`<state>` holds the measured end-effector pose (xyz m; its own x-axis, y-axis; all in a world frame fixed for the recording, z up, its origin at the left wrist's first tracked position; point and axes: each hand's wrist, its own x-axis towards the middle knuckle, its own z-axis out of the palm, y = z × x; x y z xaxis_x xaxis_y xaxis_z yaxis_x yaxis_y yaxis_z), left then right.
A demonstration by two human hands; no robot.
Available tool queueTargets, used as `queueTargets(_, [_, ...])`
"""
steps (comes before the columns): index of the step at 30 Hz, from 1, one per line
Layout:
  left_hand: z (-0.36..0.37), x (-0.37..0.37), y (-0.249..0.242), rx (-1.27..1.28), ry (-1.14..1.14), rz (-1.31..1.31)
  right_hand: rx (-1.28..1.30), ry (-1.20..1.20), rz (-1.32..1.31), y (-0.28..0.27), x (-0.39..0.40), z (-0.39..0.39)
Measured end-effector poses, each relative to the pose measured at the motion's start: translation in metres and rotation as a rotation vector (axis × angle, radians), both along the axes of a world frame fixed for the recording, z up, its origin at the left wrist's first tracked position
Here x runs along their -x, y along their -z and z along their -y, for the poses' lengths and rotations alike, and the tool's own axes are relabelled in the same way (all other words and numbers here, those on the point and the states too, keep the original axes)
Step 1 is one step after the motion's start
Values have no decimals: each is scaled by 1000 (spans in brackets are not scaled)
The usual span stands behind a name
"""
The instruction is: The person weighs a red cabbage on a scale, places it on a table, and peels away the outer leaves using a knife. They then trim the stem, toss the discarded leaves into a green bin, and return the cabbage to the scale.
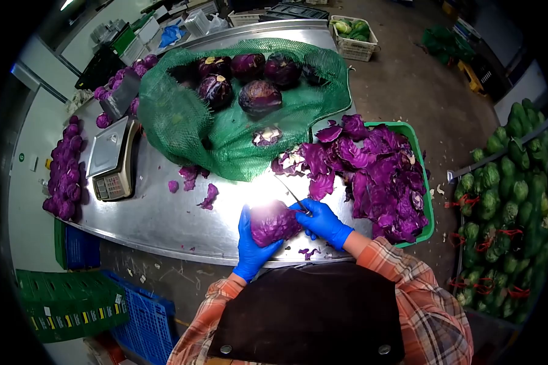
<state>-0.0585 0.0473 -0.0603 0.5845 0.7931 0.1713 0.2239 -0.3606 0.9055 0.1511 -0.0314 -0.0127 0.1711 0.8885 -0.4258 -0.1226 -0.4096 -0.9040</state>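
Both hands wear blue gloves over the near edge of the metal table. My left hand [252, 246] is wrapped round the left side of a red cabbage [275, 226], whose upper part is washed out by glare. Against the cabbage's right side, my right hand [321, 224] grips a knife [295, 195], its thin blade pointing up and left. Ahead lies a green mesh sack [182, 134] with several whole red cabbages [260, 97] in its opening. To the right, a green crate [429, 201] is heaped with loose purple leaves [377, 164].
A scale [115, 161] stands on the table's left, near stacked trimmed cabbages [66, 170]. Leaf scraps [208, 196] lie on the metal table [158, 222]. Green vegetables [505, 207] fill a rack at right. Blue crates [141, 322] and green boxes [73, 307] stand at lower left.
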Motion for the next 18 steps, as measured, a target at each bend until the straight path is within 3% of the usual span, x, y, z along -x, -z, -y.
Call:
queueTargets(5, [-3, 3, -6, 142, 8, 59, -10, 78, 52, -6, -5, -5])
queueTargets(6, [-4, 3, -8, 191, -12, 96, -152, 115, 149, 19, -15, -6])
queueTargets(8, [-6, 7, -2, 186, -34, 152, -2, 277, 40, 10, -50, -5])
queueTargets(9, [-7, 6, -5, 409, -48, 242, -6, 314, -86, -14, -71, 0])
queueTargets(10, [-7, 6, -12, 638, -63, 328, -17, 362, 180, -36, -78, 3])
queueTargets(12, [-7, -1, -12, 1021, -37, 526, -566, 401, 914, -7, -93, -2])
queueTargets(13, [-6, -3, -12, 1144, -53, 588, -562, 306, 821, -10, -93, 7])
queueTargets(15, [3, -13, -28, 1387, -90, 714, -306, 99, 473, -9, -67, 14])
queueTargets(18, [2, -14, -21, 1631, 104, 691, -269, -94, 342, 16, -15, 13])
